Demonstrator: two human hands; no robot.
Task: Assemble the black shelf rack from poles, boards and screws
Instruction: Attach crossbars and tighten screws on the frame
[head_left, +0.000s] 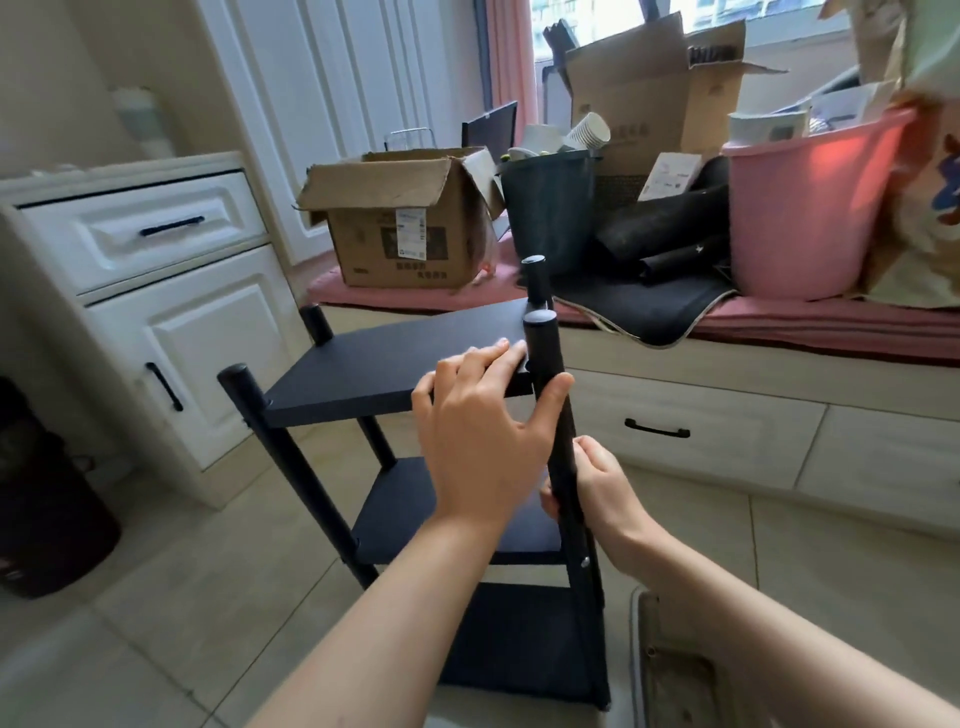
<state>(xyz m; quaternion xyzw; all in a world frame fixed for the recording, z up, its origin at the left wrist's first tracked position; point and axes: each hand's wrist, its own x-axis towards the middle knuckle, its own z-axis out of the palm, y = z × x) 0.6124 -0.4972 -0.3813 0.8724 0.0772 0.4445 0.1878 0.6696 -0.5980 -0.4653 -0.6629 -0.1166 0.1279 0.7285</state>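
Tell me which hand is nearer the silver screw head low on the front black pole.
Right. The right hand grips the front black pole just above the silver screw head; the left hand sits higher, on the top black board.

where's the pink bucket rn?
Head view, upper right: the pink bucket stands on the window bench, right of the dark bin, behind the rack.

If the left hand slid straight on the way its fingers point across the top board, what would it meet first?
The left hand has its fingertips almost at the near right pole, so it would likely meet that first; the depth is unclear.
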